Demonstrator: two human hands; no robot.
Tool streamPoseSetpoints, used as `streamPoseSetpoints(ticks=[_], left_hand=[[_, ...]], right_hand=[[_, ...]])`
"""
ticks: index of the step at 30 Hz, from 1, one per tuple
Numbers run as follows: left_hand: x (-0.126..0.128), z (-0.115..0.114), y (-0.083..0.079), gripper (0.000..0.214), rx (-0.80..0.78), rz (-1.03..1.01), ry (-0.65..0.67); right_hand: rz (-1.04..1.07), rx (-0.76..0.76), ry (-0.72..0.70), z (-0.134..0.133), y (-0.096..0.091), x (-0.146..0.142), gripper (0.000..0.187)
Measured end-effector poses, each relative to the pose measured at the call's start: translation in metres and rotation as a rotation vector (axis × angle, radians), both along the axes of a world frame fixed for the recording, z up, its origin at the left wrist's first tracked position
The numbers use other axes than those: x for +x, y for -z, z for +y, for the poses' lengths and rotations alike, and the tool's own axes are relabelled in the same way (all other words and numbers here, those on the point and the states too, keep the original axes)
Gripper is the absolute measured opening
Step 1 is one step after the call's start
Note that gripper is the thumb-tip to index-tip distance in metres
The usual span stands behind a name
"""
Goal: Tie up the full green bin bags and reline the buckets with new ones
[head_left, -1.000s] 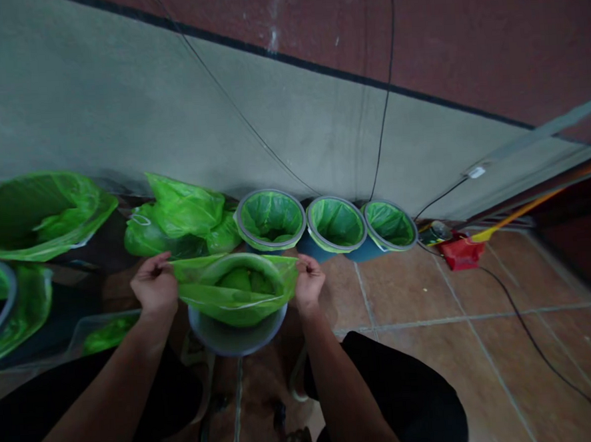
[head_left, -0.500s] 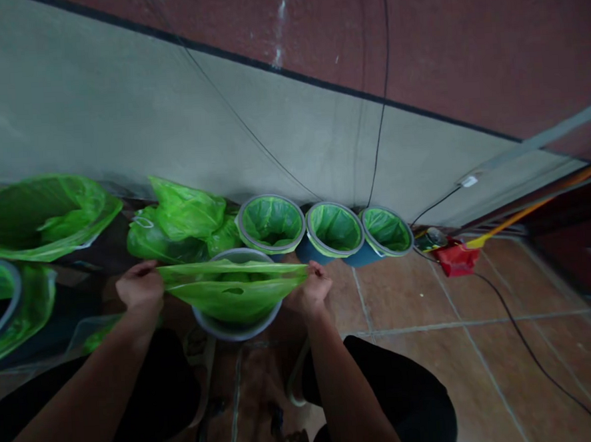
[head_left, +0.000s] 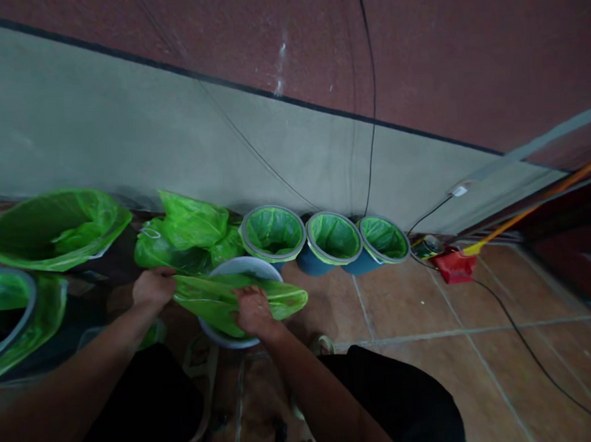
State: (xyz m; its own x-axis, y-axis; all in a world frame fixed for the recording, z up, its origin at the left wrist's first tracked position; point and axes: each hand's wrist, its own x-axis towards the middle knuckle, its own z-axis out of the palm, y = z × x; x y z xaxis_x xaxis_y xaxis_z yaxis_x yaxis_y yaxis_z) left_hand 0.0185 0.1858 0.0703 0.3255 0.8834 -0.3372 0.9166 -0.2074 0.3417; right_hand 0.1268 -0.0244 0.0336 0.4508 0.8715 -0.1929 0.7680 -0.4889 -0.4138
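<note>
A green plastic trash bag [head_left: 205, 296] is stretched sideways above a grey-rimmed trash can [head_left: 248, 264] between my knees. At the bag's left end, my left hand [head_left: 154, 287] is closed on its edge. My right hand [head_left: 252, 310] lies against the bag's near side, around its middle, with fingers curled over the plastic; whether they grip it is hard to see. The bag's right end [head_left: 293, 300] hangs free of both hands. Most of the can's opening is hidden under the bag.
Lined trash cans [head_left: 273, 232] stand in a row along the wall. Filled green bags [head_left: 190, 224] lie left of them, beside a large lined bin [head_left: 40, 230] and another lined can [head_left: 11, 318]. At right are a red dustpan [head_left: 456, 266] and a black cable [head_left: 512, 324] on the tiles.
My right hand has left the bag's right corner and moved left to its middle. My left hand still holds the left end, slightly further right in view. The view has shifted a little.
</note>
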Motion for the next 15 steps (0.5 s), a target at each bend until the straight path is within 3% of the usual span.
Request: streamPoseSetpoints(ticks=[3, 5, 7, 9, 12, 15], left_hand=[[0.001, 0.001, -0.004, 0.042, -0.021, 0.03, 0.022], [0.003, -0.001, -0.006, 0.045, -0.026, 0.042, 0.038], [0.006, -0.008, -0.006, 0.049, 0.073, 0.0, 0.115], [0.012, -0.021, -0.001, 0.048, 0.158, -0.103, 0.307], [0.021, -0.05, 0.013, 0.038, -0.03, -0.173, 0.719], [0.029, -0.075, 0.032, 0.041, -0.132, -0.114, 0.878]], right_hand=[[-0.036, -0.146, -0.016, 0.007, 0.008, -0.003, 0.026], [-0.032, -0.178, 0.017, 0.008, 0.014, -0.003, 0.023], [-0.019, -0.179, 0.075, 0.007, 0.019, -0.002, 0.025], [0.0, -0.119, 0.151, 0.005, 0.023, 0.0, 0.031], [0.001, -0.021, 0.229, 0.002, 0.025, 0.006, 0.04], [-0.033, 0.008, 0.238, 0.001, 0.024, 0.011, 0.041]])
